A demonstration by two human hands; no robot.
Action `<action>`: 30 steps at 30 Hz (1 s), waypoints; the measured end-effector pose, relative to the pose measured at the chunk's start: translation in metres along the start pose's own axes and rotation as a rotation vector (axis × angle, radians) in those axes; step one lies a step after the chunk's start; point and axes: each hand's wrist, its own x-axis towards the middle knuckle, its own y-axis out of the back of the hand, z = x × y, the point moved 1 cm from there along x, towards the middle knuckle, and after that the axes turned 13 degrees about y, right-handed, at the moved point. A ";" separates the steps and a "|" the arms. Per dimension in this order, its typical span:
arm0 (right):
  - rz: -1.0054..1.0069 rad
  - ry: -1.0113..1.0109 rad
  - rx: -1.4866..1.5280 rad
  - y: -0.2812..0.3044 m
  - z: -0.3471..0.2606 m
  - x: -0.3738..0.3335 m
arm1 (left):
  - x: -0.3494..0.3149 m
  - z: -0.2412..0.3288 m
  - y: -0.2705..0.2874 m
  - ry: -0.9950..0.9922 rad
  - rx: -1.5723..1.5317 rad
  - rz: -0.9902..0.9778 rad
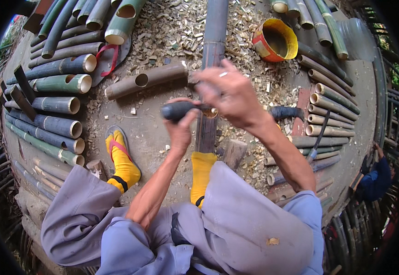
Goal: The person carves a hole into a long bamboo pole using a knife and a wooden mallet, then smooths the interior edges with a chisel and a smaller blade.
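A long dark bamboo pole (215, 25) runs away from me between my legs, with a freshly cut, pale opening where my hands meet over it. My left hand (180, 130) is closed around a tool with a thick black handle (174, 111), whose narrow end points right toward that opening. Just above and right of it is my right hand (231, 96), a ring on one finger. Its fingers are bent but blurred, so whether they hold anything is unclear. Left of the pole lies a brown bamboo tube (156, 79) with a round hole in its side.
Wood chips (167, 34) litter the ground. A yellow and red bucket (273, 41) stands far right of the pole. Bamboo tubes (71, 105) lie in rows left, with more tubes (330, 114) at right. A blade tool (316, 140) rests among the right-hand ones. Another person (374, 176) is at far right.
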 end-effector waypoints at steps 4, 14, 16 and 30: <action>0.305 -0.167 0.053 0.034 0.008 -0.027 | -0.021 0.020 0.025 0.020 -0.063 -0.127; 0.281 -0.241 0.080 0.021 -0.011 -0.054 | -0.009 0.018 0.016 0.001 0.115 -0.312; 0.259 -0.154 0.106 0.013 -0.022 -0.053 | -0.009 0.017 0.014 -0.023 0.093 -0.322; 0.377 0.447 0.199 -0.035 -0.130 0.016 | -0.009 0.010 0.016 -0.122 0.224 -0.335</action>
